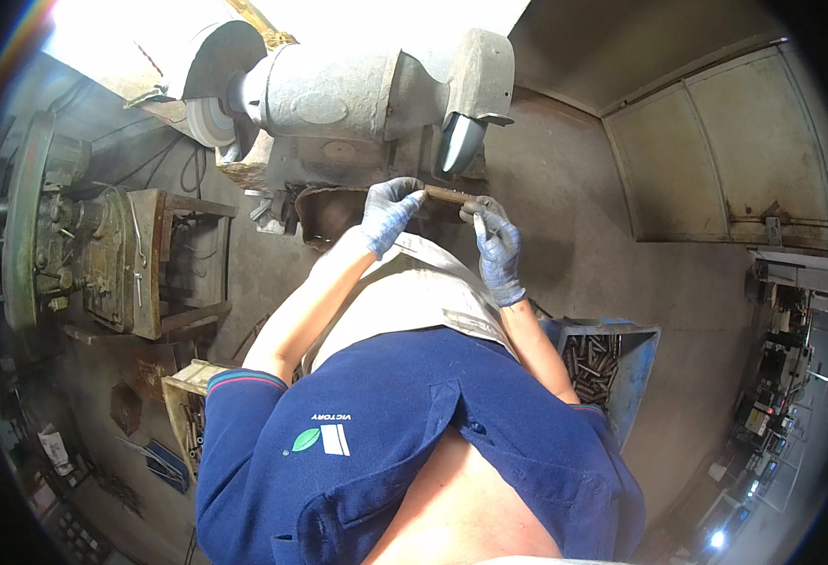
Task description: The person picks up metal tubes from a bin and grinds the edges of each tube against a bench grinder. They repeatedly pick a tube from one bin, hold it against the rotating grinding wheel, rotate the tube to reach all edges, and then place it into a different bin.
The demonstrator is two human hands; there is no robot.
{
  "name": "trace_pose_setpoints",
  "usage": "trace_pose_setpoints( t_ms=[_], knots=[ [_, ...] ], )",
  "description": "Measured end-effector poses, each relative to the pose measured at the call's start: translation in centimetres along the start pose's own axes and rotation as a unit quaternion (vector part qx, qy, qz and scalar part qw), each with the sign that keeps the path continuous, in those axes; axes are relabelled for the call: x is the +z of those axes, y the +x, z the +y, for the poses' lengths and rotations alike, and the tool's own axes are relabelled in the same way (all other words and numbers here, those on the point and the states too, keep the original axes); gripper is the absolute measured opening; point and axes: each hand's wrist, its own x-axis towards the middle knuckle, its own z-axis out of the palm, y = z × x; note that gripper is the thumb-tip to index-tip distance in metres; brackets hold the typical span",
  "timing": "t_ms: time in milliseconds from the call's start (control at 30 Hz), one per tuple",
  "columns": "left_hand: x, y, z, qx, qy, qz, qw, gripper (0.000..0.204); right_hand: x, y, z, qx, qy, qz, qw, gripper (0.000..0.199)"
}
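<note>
Both my hands wear grey-blue gloves and hold a short brown metal bar between them. My left hand grips its left end, and my right hand pinches its right end. The bar sits just below the right grinding wheel of a large grey bench grinder, a small gap apart from the wheel. The grinder's left wheel is off to the upper left.
A blue bin with several short metal pieces stands at my right side. A wooden box with parts lies at my lower left. A rusty bowl sits under the grinder. A green machine stands on the left. Metal doors at right.
</note>
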Motion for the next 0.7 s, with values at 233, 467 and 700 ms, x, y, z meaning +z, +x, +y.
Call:
trace_pose_setpoints(
  t_ms=[233,467,700],
  knots=[
    [1.2,2.6,-1.2,-0.037,-0.058,0.038,0.997,0.008,-0.7,1.7,2.2,-0.007,-0.033,0.038,0.999,0.014],
    [2.6,3.9,-3.1,-0.063,-0.110,0.058,0.990,0.008,-2.1,2.2,3.4,0.034,-0.003,0.070,0.997,0.013],
    [2.6,4.1,-2.9,-0.057,-0.105,0.070,0.990,0.008,-1.5,2.3,3.8,0.095,0.072,0.086,0.989,0.015]
  ],
)
